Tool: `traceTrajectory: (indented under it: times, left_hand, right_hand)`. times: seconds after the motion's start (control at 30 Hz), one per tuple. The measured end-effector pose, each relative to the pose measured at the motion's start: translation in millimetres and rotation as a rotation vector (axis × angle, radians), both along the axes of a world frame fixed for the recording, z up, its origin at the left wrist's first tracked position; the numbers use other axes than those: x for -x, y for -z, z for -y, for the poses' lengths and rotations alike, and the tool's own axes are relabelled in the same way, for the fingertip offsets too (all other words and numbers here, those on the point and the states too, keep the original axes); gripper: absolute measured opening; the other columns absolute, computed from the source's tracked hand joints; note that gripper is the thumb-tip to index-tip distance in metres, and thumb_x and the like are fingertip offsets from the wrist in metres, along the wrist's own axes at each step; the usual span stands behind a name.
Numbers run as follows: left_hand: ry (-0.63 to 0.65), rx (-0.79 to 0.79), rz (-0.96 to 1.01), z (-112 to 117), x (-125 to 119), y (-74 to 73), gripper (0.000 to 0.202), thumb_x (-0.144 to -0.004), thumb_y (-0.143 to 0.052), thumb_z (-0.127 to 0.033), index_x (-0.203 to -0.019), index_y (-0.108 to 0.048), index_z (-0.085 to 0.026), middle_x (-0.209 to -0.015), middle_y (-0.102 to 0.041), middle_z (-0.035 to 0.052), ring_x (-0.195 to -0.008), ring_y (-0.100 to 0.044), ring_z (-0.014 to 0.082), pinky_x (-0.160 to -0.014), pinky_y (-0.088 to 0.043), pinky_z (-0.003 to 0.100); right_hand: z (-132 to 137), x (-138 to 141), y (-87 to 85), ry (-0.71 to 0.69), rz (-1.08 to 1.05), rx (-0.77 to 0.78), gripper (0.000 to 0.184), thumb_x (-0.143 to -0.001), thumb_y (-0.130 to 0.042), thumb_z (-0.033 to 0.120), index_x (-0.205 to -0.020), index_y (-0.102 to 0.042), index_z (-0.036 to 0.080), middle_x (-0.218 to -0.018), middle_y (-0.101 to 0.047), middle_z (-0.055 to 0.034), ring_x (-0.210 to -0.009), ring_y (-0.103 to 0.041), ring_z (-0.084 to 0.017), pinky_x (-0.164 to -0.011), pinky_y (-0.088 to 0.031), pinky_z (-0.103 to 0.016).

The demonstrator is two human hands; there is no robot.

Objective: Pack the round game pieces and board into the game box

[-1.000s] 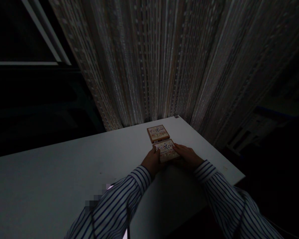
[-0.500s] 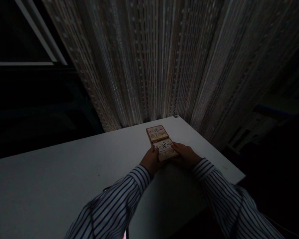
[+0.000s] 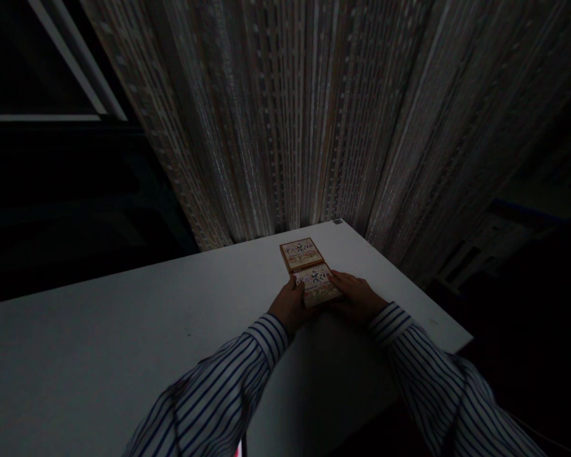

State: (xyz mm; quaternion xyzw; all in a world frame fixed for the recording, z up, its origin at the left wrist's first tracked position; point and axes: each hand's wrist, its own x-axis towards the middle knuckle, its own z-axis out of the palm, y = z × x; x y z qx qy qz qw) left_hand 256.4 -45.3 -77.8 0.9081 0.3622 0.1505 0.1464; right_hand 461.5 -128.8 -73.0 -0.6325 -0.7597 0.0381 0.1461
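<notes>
Between my two hands is a small flat box with a printed floral lid and dark lettering. My left hand grips its left side, thumb on the edge of the top. My right hand holds the right side, fingers along its edge. Just beyond it lies a second box with the same print and brown edges, and the two seem to touch or nearly so. The undersides of the held box and several fingertips are hidden.
A white table spreads out to the left, its far right corner bearing a small dark label. Behind it hangs a striped string curtain. A lit device edge shows by my left sleeve. The room is dark.
Both hands keep the same hold on the near box. The view has shifted very slightly; the boxes show no clear movement on the table.
</notes>
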Motion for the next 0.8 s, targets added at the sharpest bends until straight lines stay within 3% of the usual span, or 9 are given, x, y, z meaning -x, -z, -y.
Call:
traceTrajectory:
  times: [0.13,0.3,0.47,0.8]
  left_hand:
    - [0.005,-0.008,0.001,0,0,-0.4,0.071,-0.065,-0.065,-0.046,-0.123,-0.046,-0.009,-0.131,-0.044,0.0208,-0.124,-0.040,0.0333,-0.101,-0.039,0.042]
    - [-0.010,0.007,-0.019,5,0,-11.4,0.075,-0.065,-0.065,-0.047,-0.123,-0.046,-0.003,-0.132,-0.039,0.0253,-0.122,-0.042,0.0342,-0.102,-0.038,0.039]
    - [-0.024,0.038,-0.027,8,0,-19.5,0.075,-0.063,-0.067,-0.046,-0.123,-0.046,-0.006,-0.135,-0.038,0.0238,-0.124,-0.041,0.0351,-0.102,-0.037,0.042]
    - [-0.019,0.019,-0.006,9,1,-17.5,0.070,-0.064,-0.067,-0.043,-0.121,-0.048,-0.007,-0.133,-0.040,0.0234,-0.124,-0.040,0.0346,-0.102,-0.038,0.042]
  right_hand:
    - [0,-1,1.1,0.005,0.007,0.014,0.073,-0.078,-0.053,0.050,-0.139,-0.030,0.017,-0.144,-0.031,-0.0152,-0.129,-0.031,-0.030,-0.096,-0.032,-0.053]
    - [0,0,-0.6,0.006,-0.007,0.010,0.072,-0.078,-0.052,0.050,-0.139,-0.030,0.018,-0.143,-0.032,-0.0148,-0.129,-0.031,-0.030,-0.097,-0.031,-0.052]
    - [1,1,-0.7,0.010,0.002,0.012,0.072,-0.078,-0.053,0.049,-0.139,-0.030,0.017,-0.144,-0.031,-0.0154,-0.129,-0.030,-0.030,-0.097,-0.031,-0.052]
    - [0,-2,3.5,-0.009,0.007,-0.023,0.073,-0.078,-0.052,0.050,-0.140,-0.028,0.019,-0.144,-0.031,-0.0147,-0.130,-0.030,-0.030,-0.097,-0.031,-0.052]
